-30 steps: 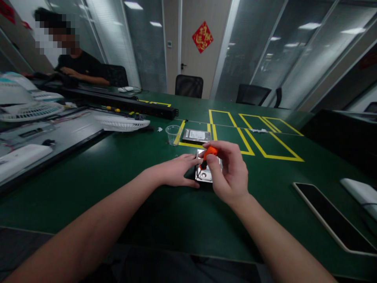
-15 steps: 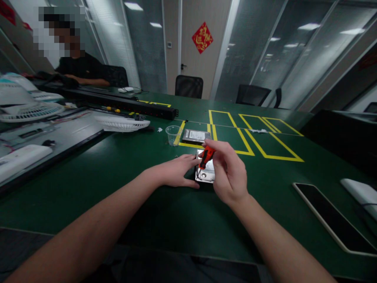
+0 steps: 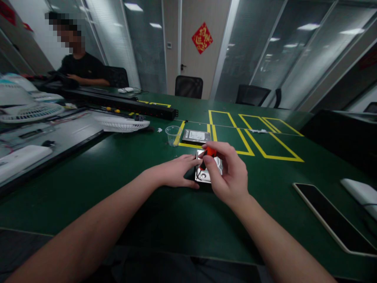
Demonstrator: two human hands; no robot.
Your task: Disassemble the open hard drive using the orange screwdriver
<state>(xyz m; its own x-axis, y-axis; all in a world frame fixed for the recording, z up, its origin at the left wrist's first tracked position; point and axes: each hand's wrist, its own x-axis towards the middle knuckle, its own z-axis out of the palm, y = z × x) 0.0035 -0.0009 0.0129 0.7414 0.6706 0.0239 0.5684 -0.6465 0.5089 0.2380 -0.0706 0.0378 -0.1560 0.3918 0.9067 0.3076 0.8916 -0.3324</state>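
Observation:
A shiny silver hard drive (image 3: 207,177) lies on the green table in front of me. My left hand (image 3: 178,171) grips its left side, fingers at the far part and thumb by the near corner. In my right hand (image 3: 231,175) is a red and black screwdriver (image 3: 211,151), its handle between thumb and fingers. The shaft slants down to the drive's near left corner; whether the tip sits in a screw is too small to tell. Just beyond, a second hard drive (image 3: 196,136) with a white label rests inside a yellow tape frame.
A clear plastic cup (image 3: 173,137) stands left of the second drive. Fan parts (image 3: 125,124) and a long black bar (image 3: 141,106) fill the left side. A phone or tablet (image 3: 330,216) lies at right. Another person (image 3: 82,68) sits at the far left.
My right fingers have shifted around the screwdriver handle, with the thumb now across it. My left hand and the drive stay put. The other person's head has moved slightly.

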